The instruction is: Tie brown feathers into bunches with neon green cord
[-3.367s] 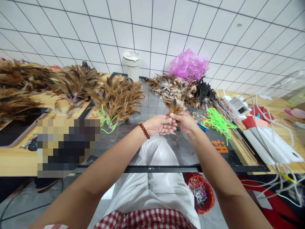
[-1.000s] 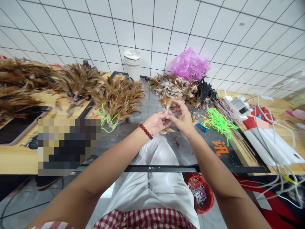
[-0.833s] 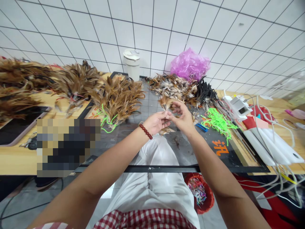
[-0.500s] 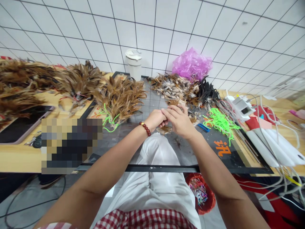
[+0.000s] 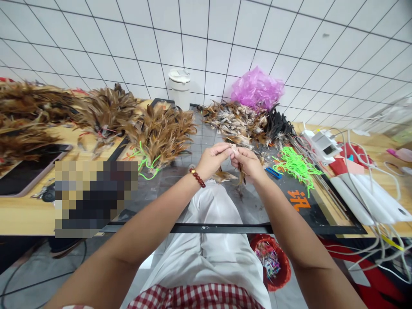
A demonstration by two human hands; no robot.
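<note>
Two hands are meeting above the dark cutting mat (image 5: 206, 201) on the bench (image 5: 25, 214): the left hand (image 5: 212, 159) and the right hand (image 5: 248, 164) are both pinching a small bundle of brown feathers (image 5: 234, 175), whose tips are hanging down just below the fingers. One loose heap of speckled feathers (image 5: 233, 120) is lying just beyond them, with one black bunch (image 5: 279, 124) beside it. One red bucket (image 5: 272, 264) is sitting on the floor under the bench, holding colourful scraps. One white lidded cup (image 5: 179, 88) is standing at the wall; its contents cannot be seen.
</note>
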